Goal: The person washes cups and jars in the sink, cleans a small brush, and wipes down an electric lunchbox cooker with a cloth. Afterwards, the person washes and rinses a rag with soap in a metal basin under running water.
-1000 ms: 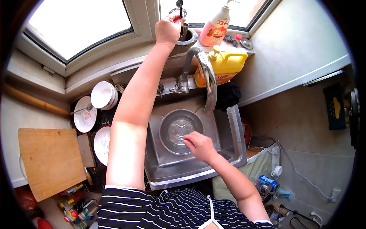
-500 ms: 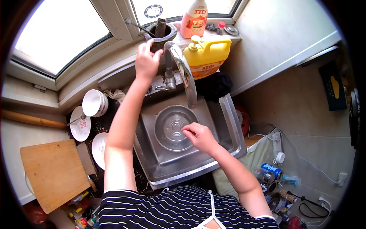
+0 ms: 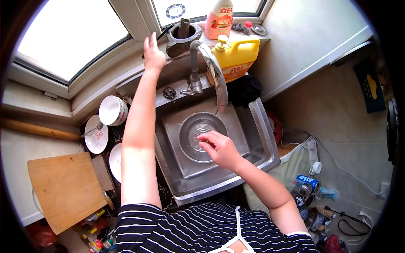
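Note:
My left hand (image 3: 154,57) is up at the windowsill beside the stone mortar (image 3: 181,41), its fingers around a thin dark stick (image 3: 165,32). The grip is partly hidden. A pestle (image 3: 184,28) stands in the mortar. Over the round metal basin (image 3: 185,148) in the sink, my right hand (image 3: 220,147) is closed, thumb against fingertips; whatever is between them is too small to make out. The basin seems to hold clear water. Above it curves the faucet (image 3: 214,67). A wire scrubber (image 3: 169,93) lies on the sink's back ledge.
Behind the faucet stand a yellow pump jug (image 3: 237,57) and a pink bottle (image 3: 219,23). Left of the sink are white bowls (image 3: 111,110), plates (image 3: 96,137) and a wooden cutting board (image 3: 65,189). A black cloth (image 3: 244,92) hangs at the right back corner.
My left hand has moved left from the mortar's front, and the stick that leaned out of the mortar now lies at another angle. The wire scrubber has come into view. My right hand stays over the basin.

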Motion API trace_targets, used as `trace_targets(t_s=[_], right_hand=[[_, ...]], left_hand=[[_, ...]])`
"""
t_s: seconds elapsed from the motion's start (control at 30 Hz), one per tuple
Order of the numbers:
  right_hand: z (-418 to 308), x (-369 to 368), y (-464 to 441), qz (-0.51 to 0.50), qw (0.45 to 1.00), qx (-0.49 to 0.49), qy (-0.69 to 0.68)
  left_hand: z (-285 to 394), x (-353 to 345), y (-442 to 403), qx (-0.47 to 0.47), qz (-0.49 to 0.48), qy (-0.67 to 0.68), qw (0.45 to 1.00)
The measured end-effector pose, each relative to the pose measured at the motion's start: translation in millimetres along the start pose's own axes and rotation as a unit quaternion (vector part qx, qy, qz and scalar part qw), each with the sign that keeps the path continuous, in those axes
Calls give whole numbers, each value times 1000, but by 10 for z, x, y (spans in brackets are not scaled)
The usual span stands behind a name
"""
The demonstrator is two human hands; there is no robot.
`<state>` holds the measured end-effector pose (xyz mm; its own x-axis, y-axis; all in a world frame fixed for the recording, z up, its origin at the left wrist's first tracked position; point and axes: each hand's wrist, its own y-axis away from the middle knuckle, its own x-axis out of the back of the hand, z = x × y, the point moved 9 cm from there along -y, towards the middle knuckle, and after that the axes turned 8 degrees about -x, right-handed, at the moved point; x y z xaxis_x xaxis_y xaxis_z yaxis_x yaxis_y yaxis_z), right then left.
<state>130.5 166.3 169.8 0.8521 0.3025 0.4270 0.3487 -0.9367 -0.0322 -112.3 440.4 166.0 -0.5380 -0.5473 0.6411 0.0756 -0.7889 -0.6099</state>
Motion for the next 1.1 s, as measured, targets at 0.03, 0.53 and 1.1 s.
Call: trace_targets(t_s=[0.03,0.53,1.1], right_hand=[[35,-22,50,-8,1000,-5,4],[756,186,504,-33,988,-150,0],[770,83,639,-47,985,-166,8]], left_hand=[[-224,-184,-130,38,-53,5,998],[-389,-235,-315,164,-124,-246,947],[1092,217,-689,-156,184,24,970]])
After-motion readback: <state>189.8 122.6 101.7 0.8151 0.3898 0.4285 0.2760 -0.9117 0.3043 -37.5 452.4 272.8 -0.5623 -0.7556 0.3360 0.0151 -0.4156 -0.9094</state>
